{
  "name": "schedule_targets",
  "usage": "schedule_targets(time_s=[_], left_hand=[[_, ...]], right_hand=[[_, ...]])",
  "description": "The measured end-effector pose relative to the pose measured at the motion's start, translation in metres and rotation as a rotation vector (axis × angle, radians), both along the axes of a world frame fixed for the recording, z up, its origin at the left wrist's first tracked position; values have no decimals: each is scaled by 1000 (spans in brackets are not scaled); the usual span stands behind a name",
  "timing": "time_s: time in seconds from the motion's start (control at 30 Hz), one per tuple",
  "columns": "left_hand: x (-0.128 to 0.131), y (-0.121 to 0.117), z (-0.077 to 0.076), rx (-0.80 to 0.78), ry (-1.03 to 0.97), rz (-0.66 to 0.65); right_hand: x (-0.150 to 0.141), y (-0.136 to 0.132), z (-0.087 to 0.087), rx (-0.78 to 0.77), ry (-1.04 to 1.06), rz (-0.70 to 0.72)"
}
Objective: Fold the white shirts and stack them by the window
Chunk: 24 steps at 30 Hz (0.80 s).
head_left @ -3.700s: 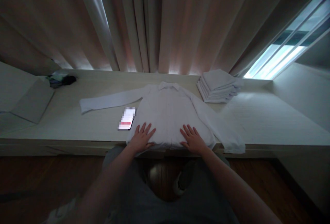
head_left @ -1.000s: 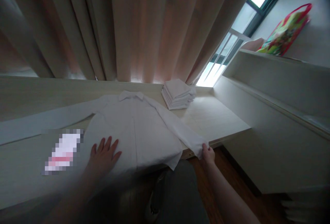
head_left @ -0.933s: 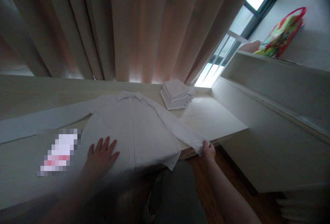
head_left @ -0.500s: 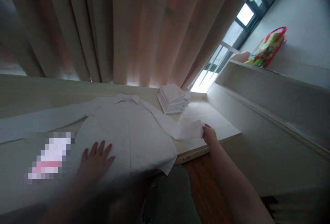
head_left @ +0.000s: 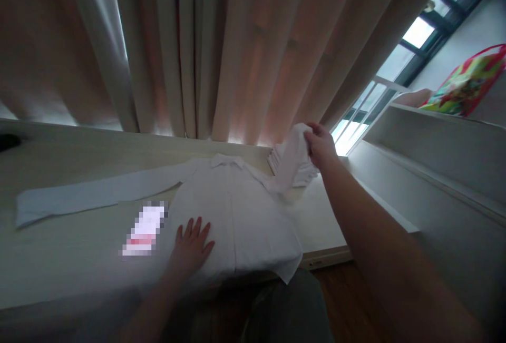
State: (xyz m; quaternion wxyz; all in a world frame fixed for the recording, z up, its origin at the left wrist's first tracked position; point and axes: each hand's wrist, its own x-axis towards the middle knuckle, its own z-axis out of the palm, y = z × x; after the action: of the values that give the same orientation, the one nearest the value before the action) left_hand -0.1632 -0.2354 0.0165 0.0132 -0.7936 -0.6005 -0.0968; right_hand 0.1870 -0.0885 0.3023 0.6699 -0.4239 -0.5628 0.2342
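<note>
A white button-up shirt [head_left: 253,222] lies front side up on the pale surface, its collar toward the curtain. One sleeve stretches flat out to the left. My left hand [head_left: 192,245] rests on the shirt's lower front with its fingers spread. Pinched in my right hand [head_left: 318,145] is the cuff end of the other sleeve, lifted off the surface and hanging in a bend back to the shoulder. Behind that raised sleeve is a stack of folded white cloth [head_left: 306,174], partly hidden by it.
A blurred-out flat item [head_left: 143,232] lies left of the shirt. Beige curtains [head_left: 253,58] hang along the back. To the right stands a pale shelf unit [head_left: 427,174] with a colourful bag [head_left: 466,85] on top. A dark object [head_left: 8,141] sits at the far left.
My right hand has raised the sleeve end from near the surface's right side up and back toward the stack. My left hand stays spread on the shirt. The view has shifted left.
</note>
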Motion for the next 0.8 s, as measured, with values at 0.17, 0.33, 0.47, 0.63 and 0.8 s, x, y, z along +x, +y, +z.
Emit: schedule_targets(time_s=[0.17,0.33,0.47,0.63,0.8], left_hand=[[-4,1,-5,23,-84,-6],[-18,7,-13,25,-394,38],[-29,7,-12,40,-761,169],[-27,6,-7,32,-774,232],[-25,8,-4,55,-672,229]], right_hand=[[-126,-10,-32,-10,-338,273],[-212,-65,-141,-194,-770,399],[-236,-107,-217,-334,-951,518],[-210,-107,-240,-336,-1055,411],[-136,-85,-239,-404,-1132,110]])
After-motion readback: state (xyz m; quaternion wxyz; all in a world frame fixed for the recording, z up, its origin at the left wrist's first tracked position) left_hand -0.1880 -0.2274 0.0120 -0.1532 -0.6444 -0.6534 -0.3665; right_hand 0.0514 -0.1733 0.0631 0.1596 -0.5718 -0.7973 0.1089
